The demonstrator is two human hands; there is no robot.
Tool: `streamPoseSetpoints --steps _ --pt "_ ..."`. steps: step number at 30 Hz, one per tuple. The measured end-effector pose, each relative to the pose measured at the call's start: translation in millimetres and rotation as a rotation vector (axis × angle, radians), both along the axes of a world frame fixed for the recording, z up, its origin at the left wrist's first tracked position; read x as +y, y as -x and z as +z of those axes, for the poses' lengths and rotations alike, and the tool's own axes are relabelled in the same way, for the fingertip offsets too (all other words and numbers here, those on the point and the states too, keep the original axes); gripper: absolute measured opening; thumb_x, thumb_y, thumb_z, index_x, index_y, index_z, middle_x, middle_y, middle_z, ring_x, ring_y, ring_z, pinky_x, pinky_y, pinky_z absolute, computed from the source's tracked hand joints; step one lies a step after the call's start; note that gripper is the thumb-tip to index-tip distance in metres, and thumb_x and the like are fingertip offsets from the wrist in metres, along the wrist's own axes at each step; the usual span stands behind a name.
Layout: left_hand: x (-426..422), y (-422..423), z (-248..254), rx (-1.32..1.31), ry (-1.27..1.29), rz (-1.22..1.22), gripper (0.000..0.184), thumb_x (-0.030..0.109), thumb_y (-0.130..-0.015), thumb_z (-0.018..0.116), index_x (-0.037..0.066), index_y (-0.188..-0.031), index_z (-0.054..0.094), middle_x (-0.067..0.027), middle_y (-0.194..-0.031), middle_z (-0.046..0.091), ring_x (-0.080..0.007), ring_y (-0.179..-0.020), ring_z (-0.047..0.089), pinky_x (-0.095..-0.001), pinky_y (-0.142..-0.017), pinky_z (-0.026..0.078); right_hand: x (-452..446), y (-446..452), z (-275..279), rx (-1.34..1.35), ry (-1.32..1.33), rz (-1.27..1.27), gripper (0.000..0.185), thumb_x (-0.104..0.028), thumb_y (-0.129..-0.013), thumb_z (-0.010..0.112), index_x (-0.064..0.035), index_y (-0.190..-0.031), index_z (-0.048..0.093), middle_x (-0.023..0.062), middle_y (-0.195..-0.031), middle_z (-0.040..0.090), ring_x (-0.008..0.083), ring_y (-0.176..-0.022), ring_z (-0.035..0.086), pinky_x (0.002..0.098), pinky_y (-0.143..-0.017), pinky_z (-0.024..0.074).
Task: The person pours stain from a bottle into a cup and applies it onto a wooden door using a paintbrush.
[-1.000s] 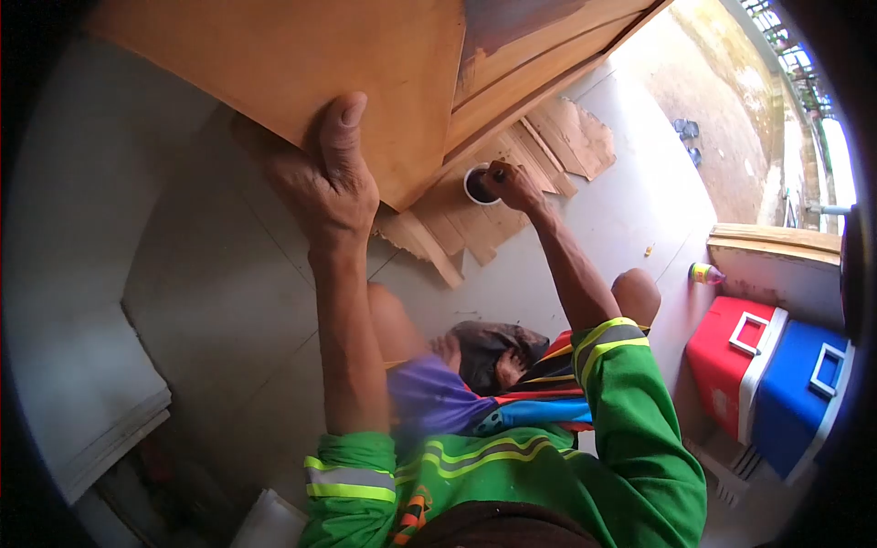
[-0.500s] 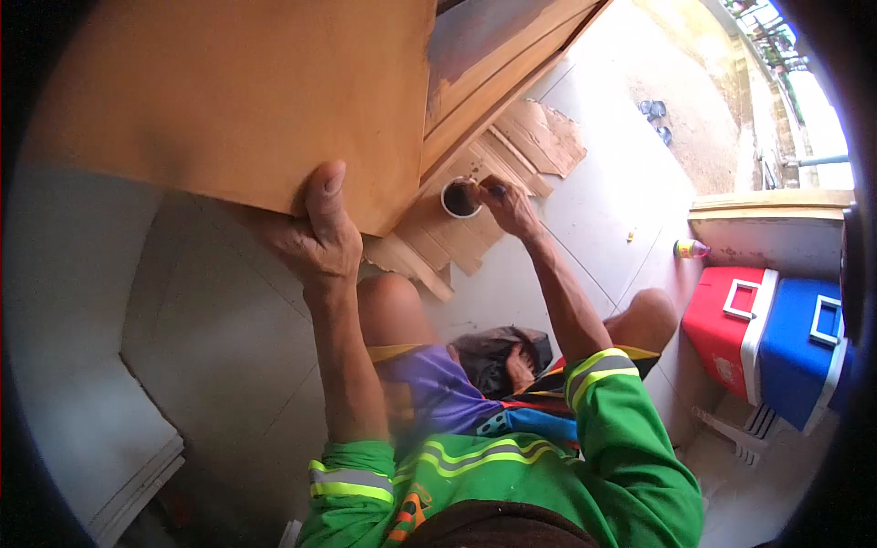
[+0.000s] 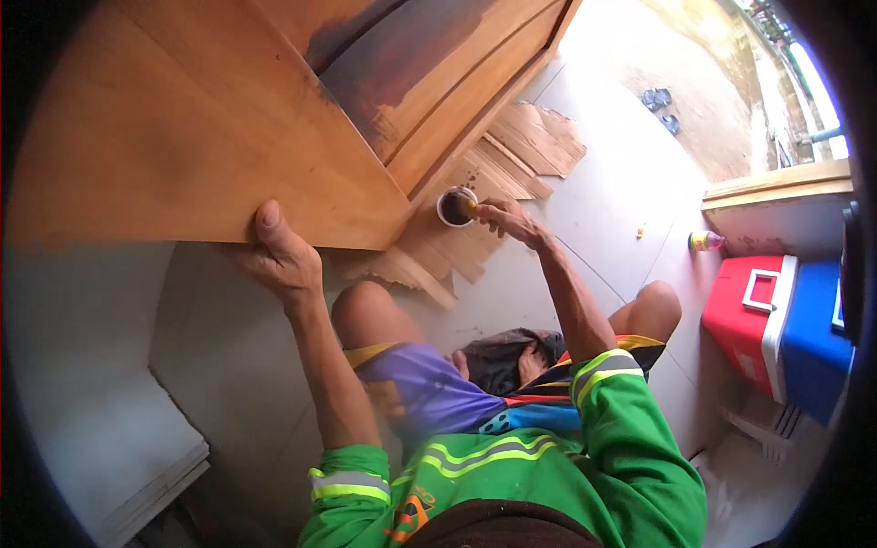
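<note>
My left hand [image 3: 285, 258] grips the lower edge of a wooden door [image 3: 228, 155], thumb on its face and fingers hidden behind. Dark stain covers part of a recessed panel [image 3: 402, 68] on the door. My right hand [image 3: 512, 219] is closed on a paintbrush [image 3: 472, 208], of which only a small yellowish part shows. The brush reaches into a white cup [image 3: 441, 214] of dark brown liquid, its tip hidden. Under the cup lie torn cardboard pieces [image 3: 466, 247], with dark drips near the rim.
A dark cloth or bag [image 3: 493, 363] lies between my legs. To the right stand a red cooler [image 3: 738, 315], a blue cooler [image 3: 816, 342] and a small bottle [image 3: 705, 241]. Sandals [image 3: 656, 99] lie outside the doorway. Stacked pale boards [image 3: 164, 479] are at lower left.
The door's lower corner and my left hand have shifted left and down in view, showing more of the stained panel. My right hand stays at the cup, its brush now inside the rim.
</note>
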State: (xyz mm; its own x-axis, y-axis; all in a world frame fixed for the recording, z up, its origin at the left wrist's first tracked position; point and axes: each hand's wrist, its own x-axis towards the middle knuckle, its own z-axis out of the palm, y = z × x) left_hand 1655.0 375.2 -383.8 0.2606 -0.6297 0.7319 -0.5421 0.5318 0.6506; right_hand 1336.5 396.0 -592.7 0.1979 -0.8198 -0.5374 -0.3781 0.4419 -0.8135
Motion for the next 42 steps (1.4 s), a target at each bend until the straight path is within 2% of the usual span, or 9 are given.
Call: streamPoseSetpoints --steps 7,11,14,15,21,28,31,36,42 --pt "5 -7 7 -0.112 -0.048 0.083 0.075 0.050 -0.097 0.049 -0.014 -0.129 0.026 -0.0296 -0.122 0.048 -0.0310 -0.110 0.056 -0.0393 -0.087 0.051 2 18 -2 0.069 -0.008 0.033 0.024 -0.018 -0.091 0.056 -0.0037 -0.110 0.058 0.0066 -0.087 0.067 0.0139 -0.065 0.061 0.0281 -0.053 0.0484" --pt "1 5 12 -0.022 -0.011 0.066 0.074 0.051 -0.098 0.047 -0.014 -0.129 0.029 -0.0290 -0.121 0.049 -0.0316 -0.109 0.056 -0.0388 -0.086 0.051 16 28 -42 0.226 0.203 0.048 0.028 -0.019 -0.086 0.058 -0.0068 -0.111 0.052 0.0182 -0.084 0.068 0.0325 -0.080 0.067 0.0411 -0.068 0.0503" --pt "0 1 2 -0.072 -0.027 0.151 0.079 0.055 -0.098 0.041 -0.014 -0.133 0.027 -0.0307 -0.124 0.048 -0.0337 -0.111 0.055 -0.0400 -0.088 0.050 26 25 -57 0.270 0.363 -0.047 0.033 -0.024 -0.084 0.062 -0.0031 -0.107 0.052 0.0142 -0.084 0.067 0.0229 -0.076 0.065 0.0378 -0.067 0.0506" --pt "-2 -4 0 -0.114 -0.035 0.189 0.080 0.057 -0.098 0.040 -0.014 -0.134 0.025 -0.0315 -0.125 0.047 -0.0345 -0.112 0.055 -0.0407 -0.089 0.049 27 26 -58 0.105 0.133 -0.133 0.041 -0.033 -0.082 0.065 -0.0039 -0.107 0.051 0.0169 -0.085 0.065 0.0256 -0.081 0.064 0.0400 -0.073 0.0486" --pt "1 13 10 -0.141 -0.018 0.246 0.085 0.059 -0.099 0.032 -0.016 -0.138 0.024 -0.0354 -0.128 0.041 -0.0401 -0.120 0.047 -0.0477 -0.099 0.039 54 24 -61 -0.004 0.338 -0.228 0.037 -0.023 -0.083 0.070 -0.0060 -0.108 0.049 0.0087 -0.078 0.059 0.0180 -0.070 0.056 0.0327 -0.060 0.0431" --pt "0 18 15 -0.185 0.090 0.290 0.079 0.057 -0.100 0.031 -0.015 -0.132 0.035 -0.0300 -0.124 0.045 -0.0367 -0.110 0.054 -0.0441 -0.088 0.049 34 21 100 -0.359 0.431 -0.220 0.029 -0.017 -0.087 0.067 -0.0042 -0.111 0.055 0.0023 -0.076 0.057 0.0101 -0.065 0.050 0.0277 -0.055 0.0406" --pt "-1 11 14 -0.199 0.090 0.280 0.080 0.058 -0.100 0.029 -0.015 -0.132 0.034 -0.0313 -0.124 0.045 -0.0382 -0.110 0.053 -0.0447 -0.088 0.049 16 21 178 -0.226 0.514 -0.045 0.029 -0.019 -0.087 0.066 -0.0014 -0.110 0.060 0.0094 -0.087 0.066 0.0170 -0.077 0.060 0.0328 -0.071 0.0488" --pt "-3 -15 -8 -0.163 0.008 0.249 0.082 0.059 -0.100 0.028 -0.017 -0.132 0.030 -0.0337 -0.127 0.040 -0.0400 -0.114 0.050 -0.0448 -0.087 0.049 -48 59 191 0.129 0.852 -0.022 0.029 -0.017 -0.088 0.064 -0.0055 -0.114 0.063 0.0147 -0.094 0.070 0.0218 -0.083 0.068 0.0368 -0.074 0.0518" --pt "2 6 1 -0.143 0.064 0.319 0.082 0.058 -0.100 0.028 -0.019 -0.129 0.034 -0.0349 -0.128 0.039 -0.0401 -0.111 0.050 -0.0474 -0.093 0.044 -96 116 173 0.145 0.895 -0.504 0.028 -0.021 -0.090 0.063 -0.0116 -0.116 0.065 0.0143 -0.088 0.071 0.0247 -0.078 0.069 0.0365 -0.071 0.0530"
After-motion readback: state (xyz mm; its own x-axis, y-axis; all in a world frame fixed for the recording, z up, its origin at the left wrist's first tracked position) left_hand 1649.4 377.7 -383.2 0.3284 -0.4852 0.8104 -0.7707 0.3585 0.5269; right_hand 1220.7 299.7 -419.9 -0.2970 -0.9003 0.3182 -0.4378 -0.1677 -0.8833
